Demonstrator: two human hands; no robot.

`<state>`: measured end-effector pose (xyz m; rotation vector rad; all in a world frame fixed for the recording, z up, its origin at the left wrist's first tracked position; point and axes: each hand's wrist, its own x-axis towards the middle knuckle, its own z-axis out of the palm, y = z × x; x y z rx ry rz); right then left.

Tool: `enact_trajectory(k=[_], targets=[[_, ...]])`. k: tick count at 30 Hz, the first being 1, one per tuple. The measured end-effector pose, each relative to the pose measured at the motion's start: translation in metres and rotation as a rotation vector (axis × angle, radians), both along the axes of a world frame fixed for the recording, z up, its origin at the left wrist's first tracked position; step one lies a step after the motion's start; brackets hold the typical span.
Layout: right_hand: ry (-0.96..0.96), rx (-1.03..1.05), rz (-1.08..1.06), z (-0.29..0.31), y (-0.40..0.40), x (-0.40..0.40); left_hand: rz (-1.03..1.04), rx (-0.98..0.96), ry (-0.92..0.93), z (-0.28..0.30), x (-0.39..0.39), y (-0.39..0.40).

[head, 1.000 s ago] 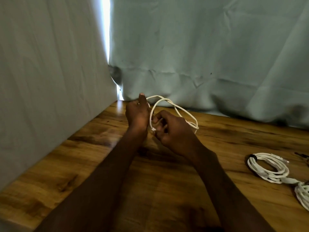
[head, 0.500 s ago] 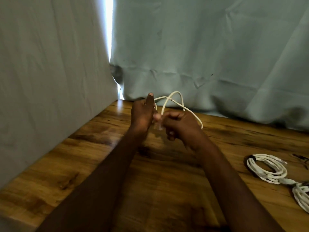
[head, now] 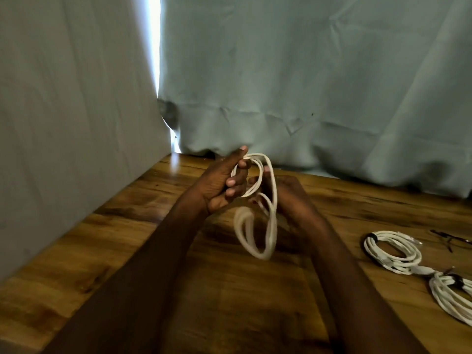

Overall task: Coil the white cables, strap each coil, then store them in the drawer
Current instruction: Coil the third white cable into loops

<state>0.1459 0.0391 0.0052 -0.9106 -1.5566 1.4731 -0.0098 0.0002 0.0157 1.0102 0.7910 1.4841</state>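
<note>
A white cable (head: 258,226) hangs in several loose loops between my two hands, above the wooden table (head: 153,238). My left hand (head: 221,182) holds the upper loops, its fingers curled round the strands and the thumb raised. My right hand (head: 288,198) is just right of the loops, its fingers curled round the cable from behind; the fingertips are mostly hidden. A white coil (head: 390,251) with a black strap lies on the table at the right. Another white coil (head: 452,297) with a dark strap lies at the right edge, partly cut off.
A pale cloth backdrop (head: 306,85) hangs behind the table and along its left side. Thin dark strips (head: 449,238), probably loose straps, lie at the far right behind the coils. No drawer is in view.
The cable has gone from one wide loop over the hands to several loops hanging down between them. Both hands have shifted slightly right and turned, the left palm now facing me.
</note>
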Motion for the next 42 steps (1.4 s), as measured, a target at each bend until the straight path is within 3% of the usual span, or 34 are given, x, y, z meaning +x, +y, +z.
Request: enact_trajectory(k=[4,6,10,13,15,17,19,21,23,27,31,33,36,42], targets=[[0.109,-0.095,-0.112,0.008,0.000,-0.010,0.099,-0.118,-0.250,-0.011,-0.018,0.015],[0.095,0.116,-0.262,0.008,0.006,-0.007,0.283,-0.148,-0.279,-0.018,-0.024,0.018],[-0.011,0.370,-0.245,-0.003,-0.002,-0.016,0.576,-0.123,-0.020,-0.023,-0.010,0.020],[-0.154,0.535,-0.279,-0.016,-0.009,-0.032,0.663,-0.045,0.060,-0.026,-0.002,0.024],[-0.078,0.501,-0.270,-0.023,-0.005,-0.037,0.748,-0.027,0.245,-0.024,-0.001,0.026],[0.075,0.336,-0.253,-0.020,0.004,-0.037,0.756,-0.051,0.256,-0.015,0.002,0.022],[0.205,0.081,-0.243,-0.011,0.005,-0.031,0.518,-0.107,0.084,-0.006,0.005,0.014],[0.277,-0.170,-0.167,-0.006,0.000,-0.022,0.182,-0.150,-0.218,-0.003,0.005,0.008],[0.172,-0.289,-0.038,-0.006,-0.003,-0.016,0.059,-0.123,-0.460,-0.005,0.004,0.011],[-0.242,-0.208,0.193,-0.008,-0.009,-0.017,0.146,0.032,-0.784,0.003,-0.009,0.007],[-0.434,-0.008,0.397,-0.009,-0.025,-0.022,0.116,0.187,-0.999,0.005,-0.035,-0.004],[-0.488,0.064,0.511,-0.005,-0.035,-0.025,0.179,0.238,-0.764,0.004,-0.034,0.000],[-0.475,0.054,0.688,0.003,-0.042,-0.021,0.321,0.227,-0.134,0.005,-0.010,0.006],[-0.379,-0.086,0.850,0.010,-0.036,-0.001,0.093,0.126,0.250,0.005,0.012,-0.004]])
